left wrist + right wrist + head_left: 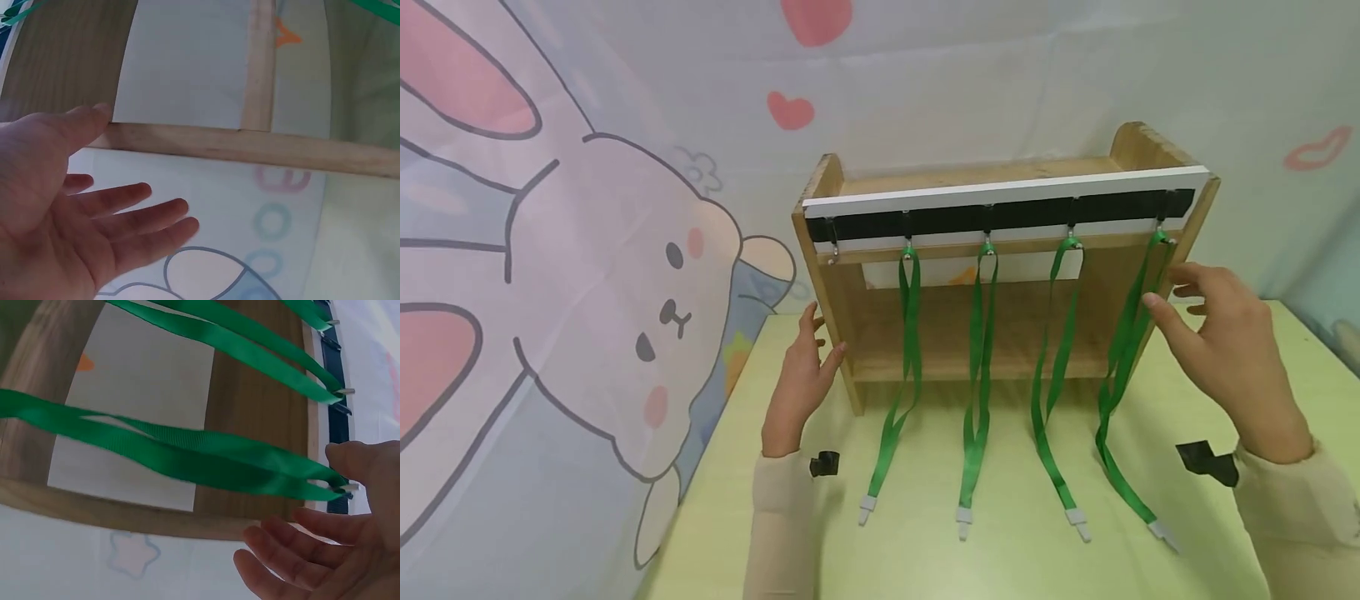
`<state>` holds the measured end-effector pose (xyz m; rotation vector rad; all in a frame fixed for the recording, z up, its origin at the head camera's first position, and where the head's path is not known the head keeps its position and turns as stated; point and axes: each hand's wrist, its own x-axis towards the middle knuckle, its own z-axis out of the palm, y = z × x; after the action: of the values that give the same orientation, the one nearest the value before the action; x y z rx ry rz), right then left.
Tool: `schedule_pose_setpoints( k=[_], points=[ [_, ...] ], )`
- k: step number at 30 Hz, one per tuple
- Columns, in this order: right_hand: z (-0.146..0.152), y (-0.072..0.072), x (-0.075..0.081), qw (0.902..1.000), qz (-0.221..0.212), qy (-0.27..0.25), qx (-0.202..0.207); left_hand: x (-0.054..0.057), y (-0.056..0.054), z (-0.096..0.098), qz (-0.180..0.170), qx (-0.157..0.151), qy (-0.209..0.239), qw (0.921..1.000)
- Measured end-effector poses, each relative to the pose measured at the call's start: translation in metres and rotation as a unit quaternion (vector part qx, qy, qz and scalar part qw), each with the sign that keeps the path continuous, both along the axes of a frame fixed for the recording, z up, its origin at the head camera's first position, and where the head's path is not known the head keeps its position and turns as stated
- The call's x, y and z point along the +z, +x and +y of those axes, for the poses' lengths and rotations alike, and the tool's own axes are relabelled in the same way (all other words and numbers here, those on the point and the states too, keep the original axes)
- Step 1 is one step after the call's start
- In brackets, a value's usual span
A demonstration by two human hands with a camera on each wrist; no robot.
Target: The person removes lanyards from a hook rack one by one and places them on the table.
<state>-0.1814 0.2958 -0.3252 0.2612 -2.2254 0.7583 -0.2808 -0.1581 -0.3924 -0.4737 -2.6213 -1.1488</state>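
Note:
A small wooden shelf stands on the table, with several green lanyards hanging from hooks along its front. My left hand is beside the left side board, fingers spread and holding nothing. In the left wrist view, the thumb of that hand is right at the board's edge. On the other side my right hand is by the right side board, fingers loosely bent around nothing. The rightmost lanyard hangs just left of its thumb. From the right wrist, the hand appears close to that lanyard's hook.
A white rail with a black strip carries the hooks, and the leftmost hook has no lanyard. White clips end the lanyards above the light green table. Behind hangs a cloth printed with a cartoon rabbit.

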Motion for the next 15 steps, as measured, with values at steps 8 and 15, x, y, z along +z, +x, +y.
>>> schedule_pose_setpoints(
  k=[8,15],
  points=[
    [-0.018,-0.011,0.003,0.9975,0.027,-0.064,-0.013,-0.009,-0.007,0.010,0.059,-0.018,0.033,0.9976],
    [-0.027,-0.022,0.007,0.9965,0.046,-0.061,-0.035,-0.012,-0.007,0.015,0.112,-0.025,0.049,0.9922]
  ],
)
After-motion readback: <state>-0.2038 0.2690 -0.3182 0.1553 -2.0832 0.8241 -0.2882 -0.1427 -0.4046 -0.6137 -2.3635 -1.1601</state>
